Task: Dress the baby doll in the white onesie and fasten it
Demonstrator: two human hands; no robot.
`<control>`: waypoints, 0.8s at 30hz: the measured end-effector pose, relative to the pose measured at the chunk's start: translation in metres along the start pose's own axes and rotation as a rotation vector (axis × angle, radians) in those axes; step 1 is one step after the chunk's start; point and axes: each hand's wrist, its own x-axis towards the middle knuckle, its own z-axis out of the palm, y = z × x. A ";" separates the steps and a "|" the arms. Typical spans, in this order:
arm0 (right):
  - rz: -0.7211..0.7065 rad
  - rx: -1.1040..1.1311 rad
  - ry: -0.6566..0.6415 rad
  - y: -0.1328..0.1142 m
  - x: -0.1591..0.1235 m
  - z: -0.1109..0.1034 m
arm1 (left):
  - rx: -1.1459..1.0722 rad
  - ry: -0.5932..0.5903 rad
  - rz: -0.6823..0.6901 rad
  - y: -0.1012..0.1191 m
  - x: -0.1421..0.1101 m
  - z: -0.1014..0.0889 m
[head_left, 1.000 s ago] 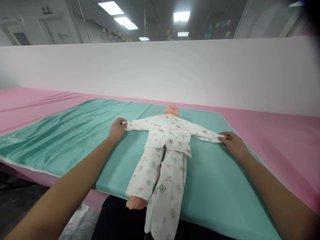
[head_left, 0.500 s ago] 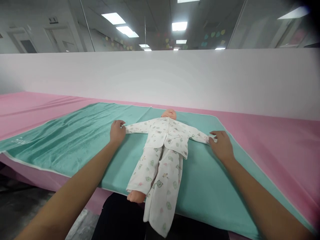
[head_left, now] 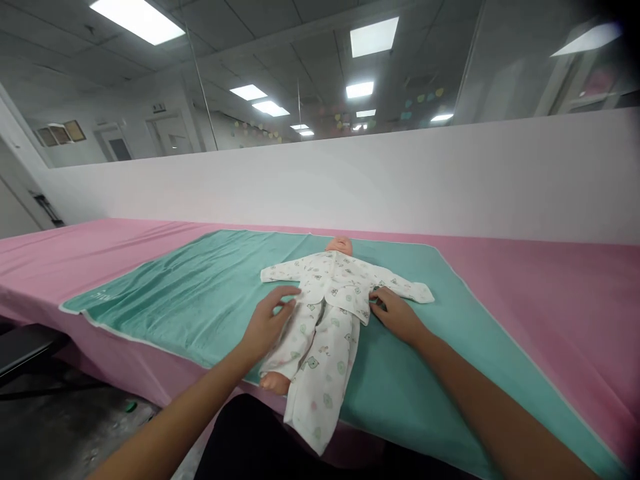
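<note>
A baby doll [head_left: 339,245] lies on its back on a teal towel [head_left: 200,293], dressed in a white printed top [head_left: 340,280] and matching trousers [head_left: 313,360]. One bare foot [head_left: 274,383] sticks out of the left trouser leg near the table's front edge. My left hand [head_left: 270,321] rests open on the doll's left hip, fingers spread. At the right hem of the top lies my right hand [head_left: 395,312], fingers extended and touching the cloth.
The towel covers a long table with a pink sheet [head_left: 550,287]. A white partition wall [head_left: 350,180] runs along the back. Dark floor [head_left: 60,427] shows at the lower left, and my dark-clothed lap [head_left: 240,440] is under the table edge.
Both hands let go of the sleeve cuffs and moved inward to the doll's waist. The camera tilted up and pulled back.
</note>
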 end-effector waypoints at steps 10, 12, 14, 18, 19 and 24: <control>0.103 0.041 0.062 0.026 0.003 -0.008 | 0.349 -0.258 0.138 0.024 0.163 0.081; 0.107 0.030 0.042 0.028 0.004 -0.009 | 0.391 -0.263 0.093 0.015 0.175 0.088; 0.096 0.001 0.022 0.030 0.005 -0.008 | 0.383 -0.260 0.073 0.005 0.182 0.089; 0.065 -0.065 -0.013 0.034 0.008 -0.003 | 0.366 -0.276 0.044 -0.012 0.196 0.087; 0.064 -0.073 -0.015 0.035 0.009 -0.003 | 0.366 -0.281 0.027 -0.014 0.201 0.087; 0.067 -0.070 -0.029 0.035 0.011 -0.004 | 0.396 -0.284 -0.097 -0.017 0.219 0.093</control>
